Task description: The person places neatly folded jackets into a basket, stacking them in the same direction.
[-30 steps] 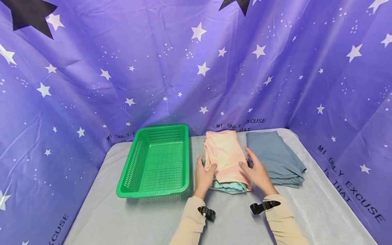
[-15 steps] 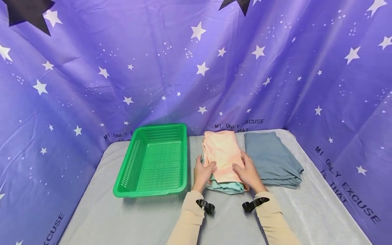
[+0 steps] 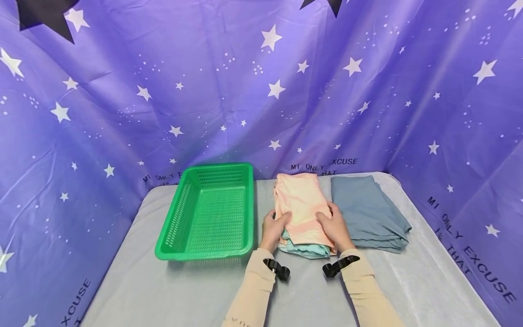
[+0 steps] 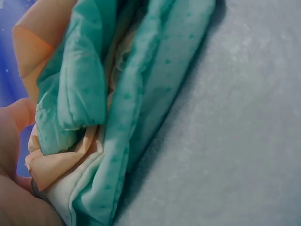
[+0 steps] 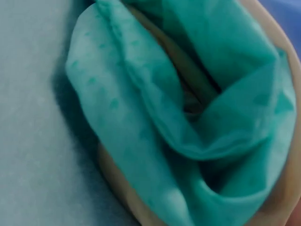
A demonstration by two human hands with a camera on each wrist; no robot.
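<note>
A folded bundle of clothes [image 3: 302, 200] lies on the table, peach on top. Teal cloth [image 3: 306, 250] pokes out at its near edge; the left wrist view shows teal folds [image 4: 127, 103] with small printed marks layered with peach. My left hand [image 3: 273, 229] grips the bundle's left side, thumb on top and the other fingers largely hidden at the edge. Opposite it, my right hand [image 3: 336, 227] grips the right side the same way. In the right wrist view, teal folds [image 5: 216, 141] fill most of the picture and the hand is almost entirely out of sight.
Left of the bundle stands a green perforated basket [image 3: 247, 218] with nothing in it. A folded blue-grey cloth [image 3: 365, 211] lies close on the right. Grey fabric covers the table [image 3: 196, 295]. A purple star-print curtain [image 3: 229, 100] hangs behind and along both sides.
My right hand has moved left from beside the bundle and closed on its right side. The left hand has stayed at the left side. The bundle has hardly moved.
</note>
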